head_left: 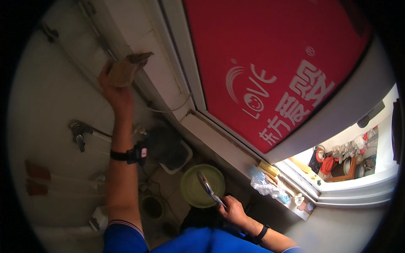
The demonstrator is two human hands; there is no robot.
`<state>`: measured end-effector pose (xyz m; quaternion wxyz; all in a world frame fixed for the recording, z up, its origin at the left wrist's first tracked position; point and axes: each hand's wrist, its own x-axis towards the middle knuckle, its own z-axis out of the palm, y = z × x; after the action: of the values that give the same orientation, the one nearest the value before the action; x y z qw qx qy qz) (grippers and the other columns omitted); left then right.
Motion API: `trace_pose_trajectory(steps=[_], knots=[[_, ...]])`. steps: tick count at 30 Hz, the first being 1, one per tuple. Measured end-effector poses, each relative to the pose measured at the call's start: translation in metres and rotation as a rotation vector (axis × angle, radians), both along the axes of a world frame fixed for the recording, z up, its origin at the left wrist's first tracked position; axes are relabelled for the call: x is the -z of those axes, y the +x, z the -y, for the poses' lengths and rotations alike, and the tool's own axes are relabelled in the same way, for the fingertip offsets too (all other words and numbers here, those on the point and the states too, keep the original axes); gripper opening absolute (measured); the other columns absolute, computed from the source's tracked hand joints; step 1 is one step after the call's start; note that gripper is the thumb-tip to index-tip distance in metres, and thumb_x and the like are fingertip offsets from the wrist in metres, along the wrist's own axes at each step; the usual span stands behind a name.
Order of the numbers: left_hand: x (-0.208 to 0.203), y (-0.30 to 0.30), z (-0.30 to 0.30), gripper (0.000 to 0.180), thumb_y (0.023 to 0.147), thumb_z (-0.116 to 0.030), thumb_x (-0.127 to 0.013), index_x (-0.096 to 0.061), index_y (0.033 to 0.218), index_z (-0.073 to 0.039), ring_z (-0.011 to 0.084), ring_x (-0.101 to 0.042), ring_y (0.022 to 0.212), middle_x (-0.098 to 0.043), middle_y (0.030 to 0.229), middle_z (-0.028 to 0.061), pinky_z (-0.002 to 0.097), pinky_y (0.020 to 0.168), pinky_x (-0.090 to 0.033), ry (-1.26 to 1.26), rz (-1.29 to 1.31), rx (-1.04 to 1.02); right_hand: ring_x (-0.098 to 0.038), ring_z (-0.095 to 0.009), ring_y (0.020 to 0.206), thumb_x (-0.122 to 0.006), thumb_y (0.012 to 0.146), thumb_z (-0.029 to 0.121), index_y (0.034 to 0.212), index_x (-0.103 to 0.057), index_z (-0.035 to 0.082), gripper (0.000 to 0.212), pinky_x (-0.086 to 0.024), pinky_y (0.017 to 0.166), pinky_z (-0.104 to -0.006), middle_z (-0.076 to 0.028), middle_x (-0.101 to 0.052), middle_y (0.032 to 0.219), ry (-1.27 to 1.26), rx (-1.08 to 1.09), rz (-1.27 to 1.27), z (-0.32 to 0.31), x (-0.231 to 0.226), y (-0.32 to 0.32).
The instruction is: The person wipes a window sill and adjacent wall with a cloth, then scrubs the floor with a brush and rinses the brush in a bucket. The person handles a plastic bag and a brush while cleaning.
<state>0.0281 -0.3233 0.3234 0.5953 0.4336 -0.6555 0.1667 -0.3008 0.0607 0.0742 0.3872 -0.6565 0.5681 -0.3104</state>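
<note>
1. Tan piece (121, 75), ragged and brown at its upper end: being held aloft by the left hand (116, 92), left of the largest item, a red panel (270, 42), which is filling the upper right.
2. White ledge (223, 137): running below the panel toward the lower right.
3. Dark tub (168, 149), pale at its edge: standing just left of the green basin (188, 190).
4. Green basin, round and wide: sitting low, near the ledge.
5. Clear plastic bag (265, 184): lying crumpled on the ledge.
6. Left hand: its grip is wrapping round the tan piece; a black strap (120, 156) is circling the wrist.
7. Right hand (234, 211): its grip is clenching the near end of a slim tool (206, 185).
8. Slim tool, blue and white near the hand, brownish beyond: showing over the basin; whether they are touching cannot be told.
9. Yellow-bristled brush (268, 168): resting just beside the bag.
</note>
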Motion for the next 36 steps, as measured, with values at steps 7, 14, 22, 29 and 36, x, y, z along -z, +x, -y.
trace_pose_trajectory(steps=[7,14,22,29,36], knots=[[0.115,-0.042,0.028,0.031,0.105,-0.009,-0.057,-0.063,0.134,0.002,0.0320,-0.062,0.125,-0.065,0.133,0.0192,0.0437,0.107,-0.049,0.189,0.072,-0.055,-0.068,-0.044,0.091,-0.070,0.086,0.012,0.110,-0.069,0.002,0.026,-0.057,0.080,-0.0501,-0.022,-0.069,0.097,0.023,-0.021,0.023,0.005,-0.014,0.041],[0.130,-0.038,0.012,0.026,0.102,-0.013,-0.061,-0.072,0.123,-0.003,0.0349,-0.067,0.114,-0.072,0.124,0.0165,0.0450,0.098,-0.053,0.405,-0.053,0.003,-0.067,-0.044,0.094,-0.070,0.086,0.014,0.112,-0.068,0.002,0.028,-0.057,0.082,-0.0513,-0.022,-0.069,0.100,-0.003,-0.079,0.017,0.008,-0.009,0.066],[0.003,-0.034,0.060,0.030,0.103,-0.012,-0.060,-0.064,0.128,0.004,0.0330,-0.064,0.120,-0.068,0.130,0.0197,0.0434,0.101,-0.050,0.088,-0.158,-0.009,-0.067,-0.045,0.096,-0.069,0.088,0.016,0.109,-0.070,0.002,0.025,-0.056,0.084,-0.0514,-0.024,-0.069,0.101,-0.013,-0.054,0.012,0.010,-0.011,0.062],[0.064,-0.055,0.028,0.036,0.101,-0.009,-0.069,-0.062,0.134,0.004,0.0244,-0.061,0.123,-0.065,0.136,0.0157,0.0371,0.105,-0.050,0.241,-0.525,0.585,-0.067,-0.045,0.095,-0.068,0.087,0.014,0.110,-0.069,0.001,0.026,-0.056,0.084,-0.0512,-0.024,-0.068,0.100,-0.024,0.005,0.043,0.008,-0.005,0.043],[0.109,-0.035,-0.051,0.036,0.106,-0.014,-0.063,-0.057,0.139,-0.002,0.0222,-0.062,0.114,-0.064,0.124,0.0090,0.0372,0.097,-0.056,0.604,-0.686,0.423,-0.067,-0.045,0.091,-0.069,0.087,0.014,0.108,-0.068,0.000,0.025,-0.056,0.081,-0.0514,-0.023,-0.069,0.096,0.027,0.012,0.009,0.004,-0.004,0.024]])
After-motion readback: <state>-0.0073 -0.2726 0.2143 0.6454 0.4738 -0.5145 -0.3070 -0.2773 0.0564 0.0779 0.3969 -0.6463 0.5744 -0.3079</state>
